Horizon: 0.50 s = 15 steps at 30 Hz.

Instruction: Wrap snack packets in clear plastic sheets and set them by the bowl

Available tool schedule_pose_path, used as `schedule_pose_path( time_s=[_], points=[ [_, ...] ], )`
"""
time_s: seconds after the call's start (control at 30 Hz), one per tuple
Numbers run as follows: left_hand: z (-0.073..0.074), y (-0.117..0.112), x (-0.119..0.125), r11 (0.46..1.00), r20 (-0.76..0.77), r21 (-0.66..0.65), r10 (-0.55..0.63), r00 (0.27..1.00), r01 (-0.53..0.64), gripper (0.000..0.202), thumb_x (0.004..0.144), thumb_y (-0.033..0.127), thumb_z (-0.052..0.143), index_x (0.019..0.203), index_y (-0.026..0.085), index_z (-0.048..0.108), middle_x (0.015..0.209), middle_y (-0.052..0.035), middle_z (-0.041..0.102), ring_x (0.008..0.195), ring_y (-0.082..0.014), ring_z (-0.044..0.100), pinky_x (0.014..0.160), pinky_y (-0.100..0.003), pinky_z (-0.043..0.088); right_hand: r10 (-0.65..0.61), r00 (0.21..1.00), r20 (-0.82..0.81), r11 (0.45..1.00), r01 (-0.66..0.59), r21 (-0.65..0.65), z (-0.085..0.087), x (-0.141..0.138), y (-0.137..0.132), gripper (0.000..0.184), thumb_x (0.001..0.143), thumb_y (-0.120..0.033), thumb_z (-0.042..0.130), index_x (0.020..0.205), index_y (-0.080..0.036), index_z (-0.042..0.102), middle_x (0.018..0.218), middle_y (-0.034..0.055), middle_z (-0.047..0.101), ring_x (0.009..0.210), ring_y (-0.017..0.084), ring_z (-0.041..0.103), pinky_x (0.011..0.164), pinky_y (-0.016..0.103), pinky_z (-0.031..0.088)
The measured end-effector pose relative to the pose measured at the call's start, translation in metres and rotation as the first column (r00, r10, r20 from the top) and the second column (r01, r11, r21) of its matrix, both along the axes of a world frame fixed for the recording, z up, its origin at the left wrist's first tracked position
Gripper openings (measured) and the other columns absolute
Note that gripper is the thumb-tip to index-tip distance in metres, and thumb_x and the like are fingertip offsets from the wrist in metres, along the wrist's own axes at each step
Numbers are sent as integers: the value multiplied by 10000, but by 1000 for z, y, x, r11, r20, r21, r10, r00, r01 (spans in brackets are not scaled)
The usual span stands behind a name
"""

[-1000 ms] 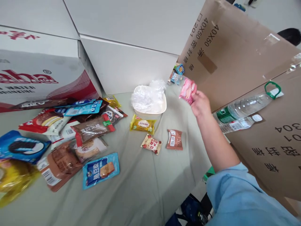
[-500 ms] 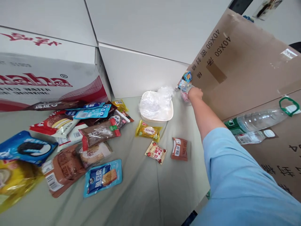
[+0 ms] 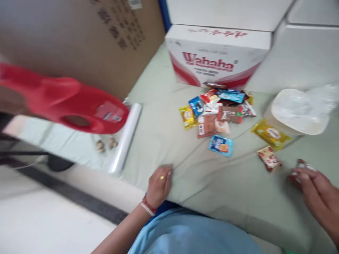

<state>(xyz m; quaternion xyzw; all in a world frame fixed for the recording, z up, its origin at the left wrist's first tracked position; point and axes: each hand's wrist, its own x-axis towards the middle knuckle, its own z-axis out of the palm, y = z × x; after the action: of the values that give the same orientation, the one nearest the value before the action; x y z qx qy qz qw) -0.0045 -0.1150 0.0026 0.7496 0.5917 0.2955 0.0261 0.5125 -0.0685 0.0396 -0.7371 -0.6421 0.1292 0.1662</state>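
My left hand (image 3: 160, 185), with a ring and bracelets, rests on the table's front edge, its fingers curled closed and nothing visible in them. At the right, my right hand (image 3: 315, 185) pinches a small brown snack packet (image 3: 296, 178), blurred and partly covered by the fingers. Beside it lie a cream and red snack packet (image 3: 269, 158) and a yellow packet (image 3: 270, 134). Behind these stands a white plastic tub (image 3: 284, 121) with crumpled clear plastic film (image 3: 299, 106) in it. A blue snack pouch (image 3: 221, 145) lies between my hands, in front of a pile of packets (image 3: 230, 113).
A white and red Wahaha carton (image 3: 212, 67) stands behind the pile. To the left are a roll of plastic film (image 3: 127, 137), a red plastic object with a handle hole (image 3: 79, 102), blurred, two small brownish lumps (image 3: 106, 144) and a large cardboard sheet (image 3: 127, 42).
The view has swung left. My right hand has left the clear container in the far right corner and now grips the brown packet. My left hand has come into view.
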Motion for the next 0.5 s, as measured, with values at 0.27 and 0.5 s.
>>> schedule_pose_path(
  time_s=[0.27, 0.5],
  points=[
    [-8, -41, -20, 994, 326, -47, 105, 940, -95, 405, 958, 51, 402, 1195, 214, 687, 895, -54, 662, 705, -152, 624, 621, -262, 515, 405, 911, 77, 914, -404, -21, -56, -80, -76, 446, 989, -374, 487, 1380, -271, 674, 905, 67, 768, 868, 317, 784, 704, 440, 651],
    [11, -53, -128, 887, 656, -156, 422, 625, -436, 157, 685, 99, 516, 590, 216, 561, 680, -8, 622, 677, -158, 585, 677, -296, 461, 219, 960, 175, 974, -225, 18, -61, -84, -82, 463, 992, -452, 429, 1397, -376, 639, 890, 102, 730, 895, 399, 761, 702, 536, 623]
  ],
)
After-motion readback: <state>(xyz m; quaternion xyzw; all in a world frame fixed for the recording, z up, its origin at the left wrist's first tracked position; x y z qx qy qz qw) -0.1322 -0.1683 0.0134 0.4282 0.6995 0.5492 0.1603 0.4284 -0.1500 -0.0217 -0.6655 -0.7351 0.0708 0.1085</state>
